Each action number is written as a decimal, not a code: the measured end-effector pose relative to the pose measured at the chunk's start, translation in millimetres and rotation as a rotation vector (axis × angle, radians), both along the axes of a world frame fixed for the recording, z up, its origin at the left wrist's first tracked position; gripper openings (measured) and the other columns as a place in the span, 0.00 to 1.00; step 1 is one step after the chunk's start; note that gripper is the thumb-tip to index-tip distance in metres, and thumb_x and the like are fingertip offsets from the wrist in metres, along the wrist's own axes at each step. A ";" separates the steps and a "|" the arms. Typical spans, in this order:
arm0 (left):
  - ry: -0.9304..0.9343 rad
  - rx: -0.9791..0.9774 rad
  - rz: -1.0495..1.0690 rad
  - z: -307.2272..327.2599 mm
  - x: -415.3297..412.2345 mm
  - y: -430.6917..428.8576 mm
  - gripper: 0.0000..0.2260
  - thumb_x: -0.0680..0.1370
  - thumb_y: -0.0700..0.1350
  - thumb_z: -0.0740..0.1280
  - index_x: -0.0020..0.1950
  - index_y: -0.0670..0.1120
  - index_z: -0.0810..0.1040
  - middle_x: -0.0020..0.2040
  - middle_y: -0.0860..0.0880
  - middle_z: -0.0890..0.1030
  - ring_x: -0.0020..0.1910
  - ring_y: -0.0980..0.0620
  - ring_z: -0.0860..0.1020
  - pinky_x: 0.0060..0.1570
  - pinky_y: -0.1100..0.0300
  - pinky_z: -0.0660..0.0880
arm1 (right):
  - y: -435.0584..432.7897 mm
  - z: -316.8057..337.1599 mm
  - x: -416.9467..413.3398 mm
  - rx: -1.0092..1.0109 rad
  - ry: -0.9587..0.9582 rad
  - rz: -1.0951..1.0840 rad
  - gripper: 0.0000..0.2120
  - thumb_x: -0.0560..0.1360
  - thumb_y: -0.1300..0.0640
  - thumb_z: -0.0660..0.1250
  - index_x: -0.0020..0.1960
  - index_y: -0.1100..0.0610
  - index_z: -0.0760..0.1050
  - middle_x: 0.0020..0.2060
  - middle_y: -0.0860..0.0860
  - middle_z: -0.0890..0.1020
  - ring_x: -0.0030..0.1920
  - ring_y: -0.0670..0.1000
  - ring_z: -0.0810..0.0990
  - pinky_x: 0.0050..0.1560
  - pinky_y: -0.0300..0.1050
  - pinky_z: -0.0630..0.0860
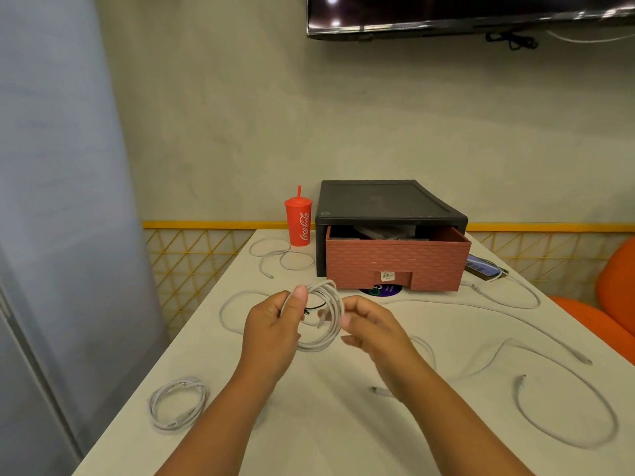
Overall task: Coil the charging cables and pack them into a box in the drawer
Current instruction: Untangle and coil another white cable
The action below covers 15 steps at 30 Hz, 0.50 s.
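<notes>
The left hand (275, 324) grips a white charging-cable coil (335, 304), thumb pressed on its top and fingers curled round its near-left side. The right hand (369, 326), fingers curled, pinches the coil's right edge. Straight beyond both hands, the brick-red drawer (398, 262) stands partly pulled out of its black drawer unit (388, 201). A finished coil (178, 403) lies on the table (343, 441) near and left of the left hand; a loose cable (567, 407) sprawls right of the right hand.
</notes>
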<state>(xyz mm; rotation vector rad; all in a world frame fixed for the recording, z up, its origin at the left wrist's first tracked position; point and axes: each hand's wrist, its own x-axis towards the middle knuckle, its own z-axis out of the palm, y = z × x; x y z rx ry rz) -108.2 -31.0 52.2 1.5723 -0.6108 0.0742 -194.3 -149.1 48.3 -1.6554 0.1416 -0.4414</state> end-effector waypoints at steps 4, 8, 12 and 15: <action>-0.136 -0.018 0.021 -7.9 -11.1 -4.9 0.16 0.76 0.55 0.57 0.30 0.52 0.72 0.24 0.58 0.74 0.27 0.61 0.70 0.28 0.70 0.65 | 16.6 0.4 7.1 0.269 -0.032 -0.026 0.06 0.74 0.66 0.63 0.48 0.58 0.76 0.39 0.54 0.82 0.42 0.49 0.79 0.47 0.43 0.75; -0.147 -0.029 0.100 -16.1 -5.0 -5.1 0.20 0.73 0.61 0.56 0.31 0.47 0.70 0.25 0.57 0.71 0.27 0.59 0.67 0.28 0.68 0.64 | 15.2 8.4 4.7 0.578 -0.020 0.088 0.13 0.72 0.69 0.53 0.49 0.58 0.73 0.29 0.51 0.76 0.35 0.47 0.75 0.41 0.43 0.71; -0.302 0.034 0.150 -21.4 -1.0 -2.4 0.22 0.75 0.64 0.56 0.29 0.50 0.62 0.25 0.55 0.67 0.27 0.56 0.64 0.28 0.65 0.62 | 14.0 15.0 2.5 0.475 0.096 0.114 0.03 0.71 0.56 0.65 0.41 0.54 0.73 0.26 0.48 0.72 0.35 0.46 0.74 0.43 0.43 0.70; -0.329 0.068 0.166 -21.5 -0.1 -0.8 0.22 0.74 0.65 0.55 0.28 0.51 0.61 0.26 0.54 0.67 0.28 0.55 0.64 0.28 0.65 0.61 | 12.7 17.2 6.2 0.143 0.155 -0.033 0.07 0.72 0.64 0.66 0.38 0.54 0.74 0.30 0.50 0.74 0.36 0.49 0.72 0.44 0.43 0.71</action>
